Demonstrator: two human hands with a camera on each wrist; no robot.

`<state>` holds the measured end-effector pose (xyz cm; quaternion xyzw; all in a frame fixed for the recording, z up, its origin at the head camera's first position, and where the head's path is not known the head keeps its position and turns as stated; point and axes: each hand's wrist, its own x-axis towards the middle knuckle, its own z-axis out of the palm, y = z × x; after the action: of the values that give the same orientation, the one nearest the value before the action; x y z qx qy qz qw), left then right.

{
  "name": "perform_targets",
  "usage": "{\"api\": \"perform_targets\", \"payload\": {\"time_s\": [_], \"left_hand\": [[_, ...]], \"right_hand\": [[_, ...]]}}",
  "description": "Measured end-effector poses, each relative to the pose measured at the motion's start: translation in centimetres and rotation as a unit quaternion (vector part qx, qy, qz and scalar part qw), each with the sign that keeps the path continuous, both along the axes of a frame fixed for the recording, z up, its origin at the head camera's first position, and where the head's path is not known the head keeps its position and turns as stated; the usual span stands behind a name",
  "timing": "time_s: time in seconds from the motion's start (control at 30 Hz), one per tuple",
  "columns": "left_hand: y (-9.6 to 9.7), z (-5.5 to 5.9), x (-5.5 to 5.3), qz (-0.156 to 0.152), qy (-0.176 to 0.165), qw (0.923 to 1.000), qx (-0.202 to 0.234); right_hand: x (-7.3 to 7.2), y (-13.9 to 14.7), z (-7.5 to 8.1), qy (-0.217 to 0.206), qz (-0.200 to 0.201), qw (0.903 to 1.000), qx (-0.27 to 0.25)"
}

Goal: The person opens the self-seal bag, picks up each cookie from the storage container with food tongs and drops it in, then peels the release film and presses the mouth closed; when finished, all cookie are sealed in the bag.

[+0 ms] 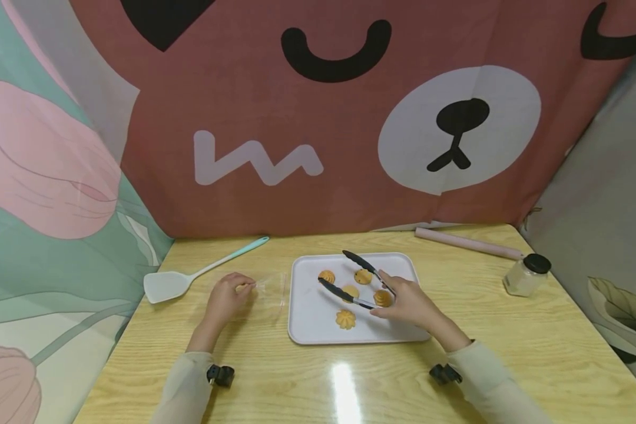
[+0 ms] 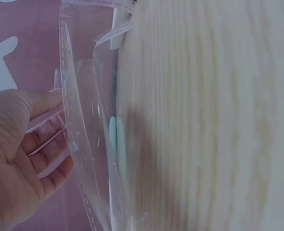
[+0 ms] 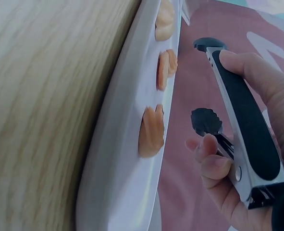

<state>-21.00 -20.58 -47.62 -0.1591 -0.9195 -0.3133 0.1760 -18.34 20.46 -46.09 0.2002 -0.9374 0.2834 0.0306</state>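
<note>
My left hand [image 1: 227, 301] pinches the edge of a clear plastic bag [image 1: 271, 291] just left of the tray. In the left wrist view the bag [image 2: 86, 125] hangs from thumb and fingers, its film partly see-through. My right hand [image 1: 412, 304] grips metal tongs [image 3: 250, 120] with black grips and black tips. The tongs' arms are spread apart above a white tray [image 1: 310, 324], and nothing is held between the tips. Several baked cookies lie on the tray, among them a flower-shaped cookie [image 1: 345, 319] near the front and a swirled cookie [image 1: 383, 298] by the right hand.
A spatula [image 1: 168, 285] with a mint handle lies on the left of the wooden table [image 1: 275, 383]. At the back right is a pink rolling pin [image 1: 466, 243]. A glass jar with a black lid [image 1: 527, 275] stands in front of it. A patterned cloth [image 1: 297, 206] hangs behind.
</note>
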Motion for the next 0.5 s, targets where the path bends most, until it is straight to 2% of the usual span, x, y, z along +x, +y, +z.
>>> {"api": "perform_targets", "payload": {"time_s": [0.13,0.27,0.5], "left_hand": [[0.0,-0.1,0.0,0.003,-0.002,1.0,-0.002],[0.0,0.0,0.0,0.005,-0.005,1.0,-0.004],[-0.2,0.1,0.1,0.007,-0.009,0.9999,-0.004]], "right_hand": [[-0.2,-0.5,0.1,0.006,0.018,0.9998,0.011],[-0.4,-1.1,0.2,-0.008,0.031,0.9995,0.009],[-0.8,-1.8,0.0,-0.044,0.025,0.9987,0.002]]}}
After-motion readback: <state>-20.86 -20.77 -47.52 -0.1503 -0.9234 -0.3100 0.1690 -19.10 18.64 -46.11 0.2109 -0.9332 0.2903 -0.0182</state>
